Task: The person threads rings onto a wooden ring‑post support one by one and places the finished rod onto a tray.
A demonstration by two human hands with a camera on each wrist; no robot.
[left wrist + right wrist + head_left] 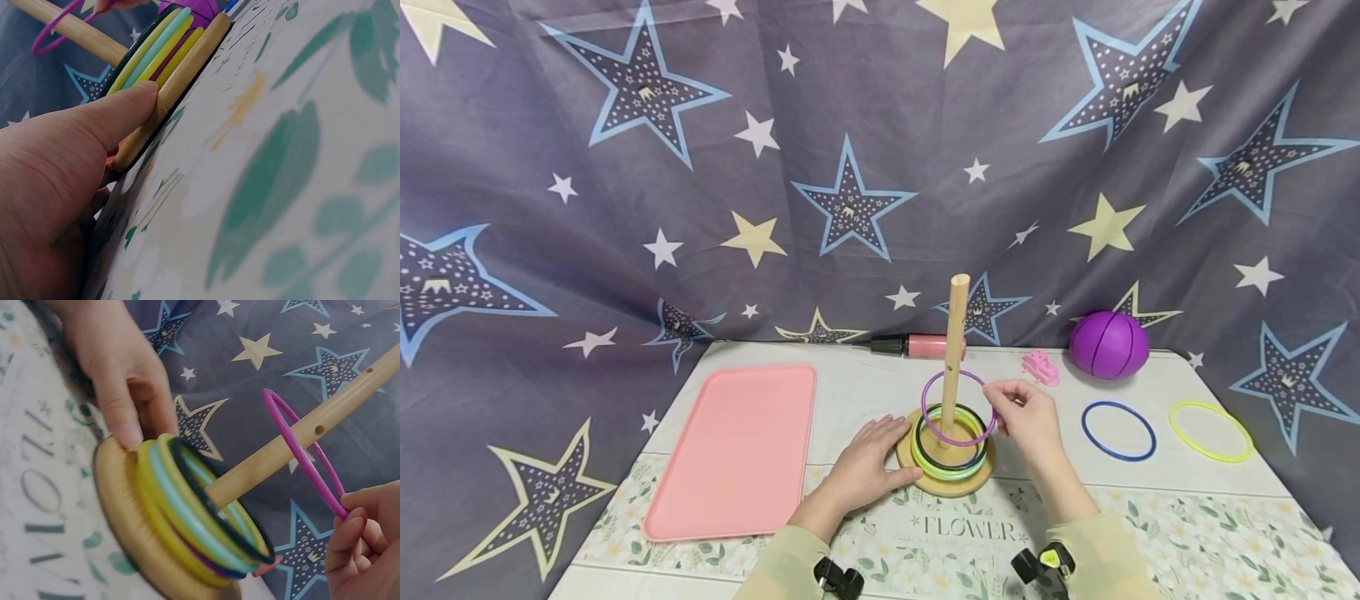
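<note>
A wooden post (955, 342) rises from a round wooden base (957, 488). Around its foot lies a stack of yellow, green, mint and darker rings (156, 55), with a black ring (133, 51) on top. Between thumb and fingers my right hand (1028, 421) pinches a purple ring (294, 445) by its right side. This ring hangs tilted around the post, above the stack and apart from it. My left hand (868, 458) rests against the left edge of the base, thumb extended along the near rim, fingers on the far side.
To the right lie a blue ring (1084, 429) and a yellow ring (1246, 429). Behind them sit a purple ball (1108, 344) and a small pink toy (1040, 367). A pink tray (737, 454) lies at left. A pink-and-black cylinder (917, 345) lies along the back by the star-patterned curtain.
</note>
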